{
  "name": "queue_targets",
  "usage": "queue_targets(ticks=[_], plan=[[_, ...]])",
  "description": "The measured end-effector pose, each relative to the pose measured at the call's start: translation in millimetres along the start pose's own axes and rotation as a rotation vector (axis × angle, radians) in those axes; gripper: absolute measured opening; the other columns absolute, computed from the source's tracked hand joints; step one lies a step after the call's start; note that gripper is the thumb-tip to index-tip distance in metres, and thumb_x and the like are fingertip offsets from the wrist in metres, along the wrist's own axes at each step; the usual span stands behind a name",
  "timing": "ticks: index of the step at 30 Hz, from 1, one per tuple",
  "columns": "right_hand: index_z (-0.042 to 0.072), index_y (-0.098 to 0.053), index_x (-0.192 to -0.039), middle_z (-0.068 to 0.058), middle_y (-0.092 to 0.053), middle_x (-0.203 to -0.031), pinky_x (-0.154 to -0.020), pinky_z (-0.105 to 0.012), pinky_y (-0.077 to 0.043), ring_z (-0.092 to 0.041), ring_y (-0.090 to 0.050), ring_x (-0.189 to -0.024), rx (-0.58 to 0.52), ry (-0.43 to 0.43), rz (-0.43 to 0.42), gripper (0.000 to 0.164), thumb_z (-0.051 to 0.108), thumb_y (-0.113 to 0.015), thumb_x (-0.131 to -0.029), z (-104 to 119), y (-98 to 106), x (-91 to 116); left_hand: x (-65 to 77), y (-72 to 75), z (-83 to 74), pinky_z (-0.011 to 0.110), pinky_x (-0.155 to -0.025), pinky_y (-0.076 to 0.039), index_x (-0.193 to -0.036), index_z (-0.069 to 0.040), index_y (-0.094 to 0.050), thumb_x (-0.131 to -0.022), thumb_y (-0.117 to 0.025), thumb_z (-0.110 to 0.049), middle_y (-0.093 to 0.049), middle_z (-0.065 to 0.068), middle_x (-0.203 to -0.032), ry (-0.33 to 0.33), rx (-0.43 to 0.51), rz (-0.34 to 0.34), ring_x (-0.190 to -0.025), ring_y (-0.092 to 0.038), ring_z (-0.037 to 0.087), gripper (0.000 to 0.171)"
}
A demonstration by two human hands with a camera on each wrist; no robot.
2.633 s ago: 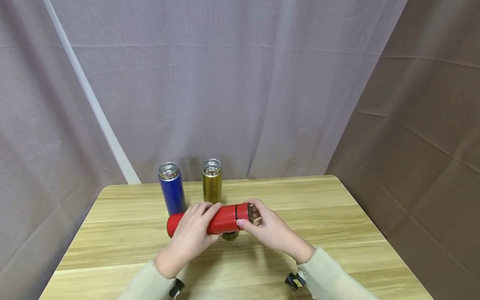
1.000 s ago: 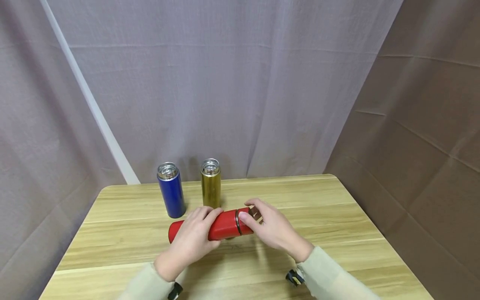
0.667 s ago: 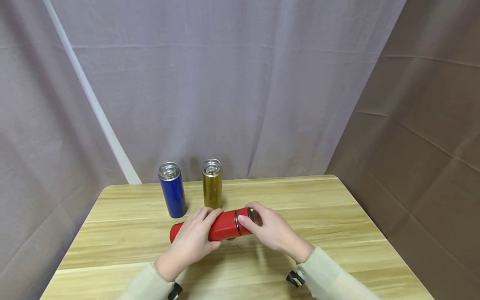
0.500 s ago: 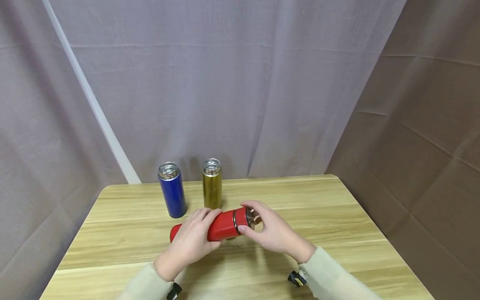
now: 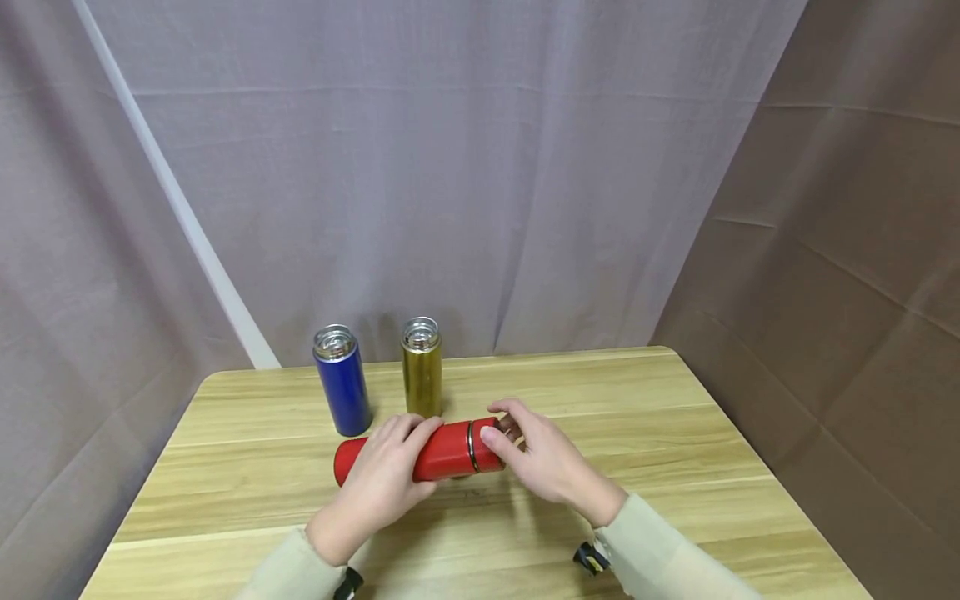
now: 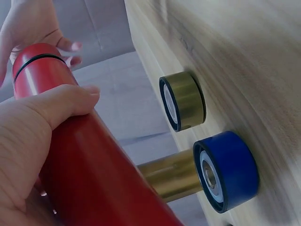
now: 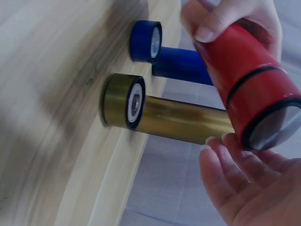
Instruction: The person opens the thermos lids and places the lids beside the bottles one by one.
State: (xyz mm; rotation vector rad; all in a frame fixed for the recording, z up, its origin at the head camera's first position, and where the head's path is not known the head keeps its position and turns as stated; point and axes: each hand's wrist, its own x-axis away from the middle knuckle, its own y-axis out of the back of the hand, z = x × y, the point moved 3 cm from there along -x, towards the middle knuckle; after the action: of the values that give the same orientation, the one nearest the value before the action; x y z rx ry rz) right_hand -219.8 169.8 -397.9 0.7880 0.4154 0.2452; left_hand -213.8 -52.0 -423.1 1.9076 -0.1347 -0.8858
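My left hand grips the red thermos bottle, which lies nearly level above the table, lid end to the right. At that end is the red lid, seated on the body with a dark ring at the seam. My right hand is at the lid, thumb against its near side. In the right wrist view its fingers are extended and loose, fingertips at or close to the lid's rim. Behind the red bottle stand a blue thermos bottle and a gold thermos bottle, both without lids.
A gold lid and a blue lid rest on the wooden table under the red bottle, mostly hidden in the head view. Grey curtains hang behind the table, and brown cloth hangs on the right.
The red bottle has come down slightly since the oldest frame. My right thumb and fingers have shifted round the lid, and the lid's end face has turned out of the head view.
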Motion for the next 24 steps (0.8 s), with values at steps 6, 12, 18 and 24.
queue_targets(ticks=[6, 12, 18, 24], plan=[[0.022, -0.054, -0.126, 0.008, -0.061, -0.092, -0.063, -0.028, -0.050, -0.009, -0.058, -0.076, -0.027, -0.059, 0.044, 0.050, 0.057, -0.054, -0.092, -1.6, -3.7, 1.1, 0.4, 1.2, 0.6, 0.039, -0.091, -0.042, -0.133, -0.015, -0.054, -0.065, -0.086, -0.024, -0.057, 0.002, -0.110, -0.006, -0.007, -0.006, -0.099, -0.054, 0.022, 0.076], [0.022, -0.050, -0.133, 0.011, -0.059, -0.106, -0.073, -0.028, -0.053, -0.009, -0.059, -0.085, -0.052, 0.051, 0.060, 0.053, 0.050, -0.062, -0.090, 2.0, -3.1, 2.3, 2.4, 0.6, 2.6, 0.040, -0.091, -0.043, -0.133, -0.017, -0.054, -0.064, -0.086, -0.027, -0.057, 0.000, -0.110, 0.017, -0.013, 0.013, -0.100, -0.054, 0.022, 0.076], [0.029, -0.042, -0.138, 0.014, -0.051, -0.123, -0.083, -0.031, -0.052, -0.008, -0.057, -0.097, -0.025, 0.198, 0.034, 0.056, 0.041, -0.067, -0.089, 5.6, -1.6, 4.9, 2.6, 1.8, 3.1, 0.040, -0.089, -0.045, -0.133, -0.016, -0.054, -0.064, -0.087, -0.029, -0.058, 0.000, -0.109, 0.023, -0.004, 0.003, -0.098, -0.056, 0.021, 0.077], [0.029, -0.039, -0.141, 0.011, -0.049, -0.130, -0.085, -0.033, -0.051, -0.007, -0.055, -0.103, 0.000, 0.137, 0.032, 0.064, 0.053, -0.064, -0.087, 5.2, -2.3, 5.7, 3.0, 2.5, 2.0, 0.042, -0.090, -0.044, -0.134, -0.015, -0.054, -0.064, -0.086, -0.025, -0.058, 0.002, -0.109, -0.005, -0.023, -0.009, -0.098, -0.056, 0.023, 0.077]])
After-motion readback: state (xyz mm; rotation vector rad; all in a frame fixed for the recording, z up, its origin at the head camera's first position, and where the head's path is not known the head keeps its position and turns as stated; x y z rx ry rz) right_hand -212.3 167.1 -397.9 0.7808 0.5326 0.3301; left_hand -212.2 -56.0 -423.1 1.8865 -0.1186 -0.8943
